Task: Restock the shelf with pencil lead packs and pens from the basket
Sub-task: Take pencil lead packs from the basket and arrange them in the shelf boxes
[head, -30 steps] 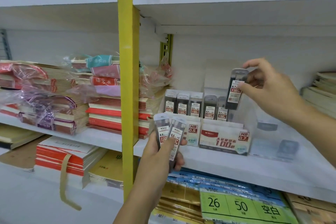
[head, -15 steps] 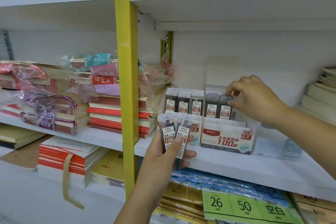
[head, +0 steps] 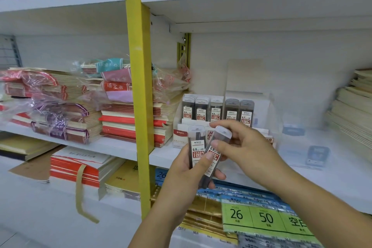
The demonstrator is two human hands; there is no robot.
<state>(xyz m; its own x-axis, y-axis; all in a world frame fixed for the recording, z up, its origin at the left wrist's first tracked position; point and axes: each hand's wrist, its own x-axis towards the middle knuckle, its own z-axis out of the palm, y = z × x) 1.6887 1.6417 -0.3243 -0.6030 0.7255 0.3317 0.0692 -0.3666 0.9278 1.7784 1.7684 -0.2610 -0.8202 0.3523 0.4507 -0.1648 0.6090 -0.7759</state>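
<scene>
In front of the shelf's (head: 342,175) front edge, the left hand (head: 189,169) grips an upright pack (head: 196,147) and a tilted pack (head: 215,155) side by side, thumb laid across their labels and fingers curled behind. Both labels read "0.5 HB" over a red panel with "100". The right hand (head: 247,147) pinches the tilted pack near its clear cap, between thumb and forefinger. Behind them, near the shelf's left end, a white box (head: 181,137) holds a row of packs (head: 217,109), three marked 0.5 and two marked 0.7. Green tags (head: 265,217) below the edge read "26", "50" and "空白". Left of the yellow post (head: 138,86), a wrapped bundle of notebooks (head: 115,86) reads "语文本"
</scene>
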